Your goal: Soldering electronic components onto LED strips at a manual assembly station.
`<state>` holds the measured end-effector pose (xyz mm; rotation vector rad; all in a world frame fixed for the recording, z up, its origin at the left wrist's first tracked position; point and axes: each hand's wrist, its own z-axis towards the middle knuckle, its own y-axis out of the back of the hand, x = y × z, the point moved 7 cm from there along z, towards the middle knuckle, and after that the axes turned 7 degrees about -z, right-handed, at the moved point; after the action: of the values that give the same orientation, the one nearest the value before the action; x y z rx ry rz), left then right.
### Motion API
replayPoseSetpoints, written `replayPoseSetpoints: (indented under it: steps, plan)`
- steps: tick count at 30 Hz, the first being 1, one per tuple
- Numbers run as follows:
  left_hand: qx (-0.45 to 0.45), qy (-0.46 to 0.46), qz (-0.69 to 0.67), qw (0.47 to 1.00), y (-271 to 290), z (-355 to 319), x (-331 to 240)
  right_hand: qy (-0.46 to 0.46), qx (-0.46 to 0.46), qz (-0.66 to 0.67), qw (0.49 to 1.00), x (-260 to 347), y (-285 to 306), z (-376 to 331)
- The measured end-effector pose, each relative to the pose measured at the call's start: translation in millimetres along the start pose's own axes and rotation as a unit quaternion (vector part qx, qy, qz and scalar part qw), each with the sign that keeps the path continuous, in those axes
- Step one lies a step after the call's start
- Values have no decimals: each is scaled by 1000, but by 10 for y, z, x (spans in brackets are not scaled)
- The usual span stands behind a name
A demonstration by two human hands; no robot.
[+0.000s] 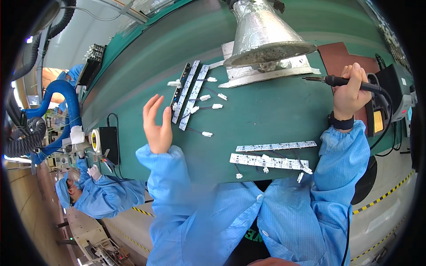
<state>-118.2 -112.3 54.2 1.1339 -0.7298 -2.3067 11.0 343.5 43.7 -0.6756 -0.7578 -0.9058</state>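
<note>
In my right hand [349,98] is a soldering iron [336,81], its tip pointing left toward the foil-covered fume funnel. My left hand [158,128] is raised with fingers spread and holds nothing. Just right of it lie narrow white circuit board strips [194,98] beside a darker strip [178,88], slanting side by side. Short wires with white connectors [205,98] stick out from them to the right. Nearer my body, at the table's front edge, lie two more white circuit board strips [269,161] with wires and connectors.
A foil-wrapped fume funnel [266,37] stands at the back over a white base [270,75]. On the right sits a soldering station [395,91] with a yellow sponge [378,120]. A black box [108,144] is at the left; beyond it, a co-worker [106,193] in blue works.
</note>
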Motion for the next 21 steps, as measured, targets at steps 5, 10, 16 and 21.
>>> replayPoseSetpoints:
  steps: [5,10,16,21]
  plan:
    - [265,-58,-107,957,-514,-349,-901,2,8,-6,1000,-3,49,5]
    - [417,-76,-137,895,-997,-701,-1282,-15,10,5,1000,0,2,3]
    - [466,-88,-133,870,-1166,-608,-1337,8,1,21,1000,19,19,29]
    - [483,-86,-151,858,-1328,-585,-1468,-14,3,29,999,10,49,39]
